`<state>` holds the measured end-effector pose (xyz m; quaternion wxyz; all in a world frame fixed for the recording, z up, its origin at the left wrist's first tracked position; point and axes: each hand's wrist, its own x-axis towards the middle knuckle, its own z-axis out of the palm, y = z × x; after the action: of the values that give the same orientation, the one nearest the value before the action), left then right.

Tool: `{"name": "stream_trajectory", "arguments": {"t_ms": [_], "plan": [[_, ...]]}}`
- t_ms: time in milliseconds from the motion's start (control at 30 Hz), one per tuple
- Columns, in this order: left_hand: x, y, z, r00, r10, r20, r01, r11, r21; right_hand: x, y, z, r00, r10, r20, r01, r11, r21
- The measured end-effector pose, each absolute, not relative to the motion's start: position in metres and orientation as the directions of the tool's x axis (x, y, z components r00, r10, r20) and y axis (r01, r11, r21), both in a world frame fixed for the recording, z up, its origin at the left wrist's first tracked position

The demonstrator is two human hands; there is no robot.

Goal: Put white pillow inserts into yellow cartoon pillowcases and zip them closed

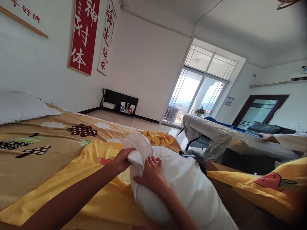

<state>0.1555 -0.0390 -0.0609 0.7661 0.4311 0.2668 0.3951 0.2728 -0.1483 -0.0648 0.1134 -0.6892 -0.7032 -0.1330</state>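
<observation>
A plump white pillow leans across the bed in front of me. My left hand is closed on its bunched upper corner. Just to the right, my right hand grips a fold of the same white fabric, fingers curled into it. Beneath the pillow and my forearms lies a smooth yellow cloth with a red fruit print, probably a pillowcase; part of it is hidden by the pillow.
The bed has a tan patterned sheet and another white pillow at left. A yellow cushion-like piece with a strawberry lies at right. Beyond is a plastic-covered table, with another person's arm resting there.
</observation>
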Motion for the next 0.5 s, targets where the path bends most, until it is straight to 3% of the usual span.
{"name": "stream_trajectory", "arguments": {"t_ms": [167,233,333,400,500], "plan": [[0.129,-0.028,-0.051,0.637,0.769,-0.058,-0.360,0.362,0.860,0.284,-0.124,-0.059,0.046,0.951,0.306,0.993,-0.076,0.085],[0.113,-0.025,-0.064,0.731,0.682,0.009,-0.279,0.287,0.917,0.296,-0.118,-0.040,0.052,0.951,0.305,0.991,-0.086,0.101],[0.094,-0.025,-0.103,0.804,0.586,0.096,-0.002,-0.159,0.987,0.318,-0.111,-0.008,0.046,0.963,0.265,0.990,-0.080,0.120],[0.088,-0.026,-0.133,0.802,0.580,0.142,0.208,-0.493,0.845,0.330,-0.105,0.010,0.056,0.971,0.230,0.985,-0.091,0.145],[0.087,-0.030,-0.164,0.856,0.492,0.162,0.305,-0.731,0.610,0.339,-0.096,0.033,0.085,0.971,0.222,0.973,-0.129,0.193]]}}
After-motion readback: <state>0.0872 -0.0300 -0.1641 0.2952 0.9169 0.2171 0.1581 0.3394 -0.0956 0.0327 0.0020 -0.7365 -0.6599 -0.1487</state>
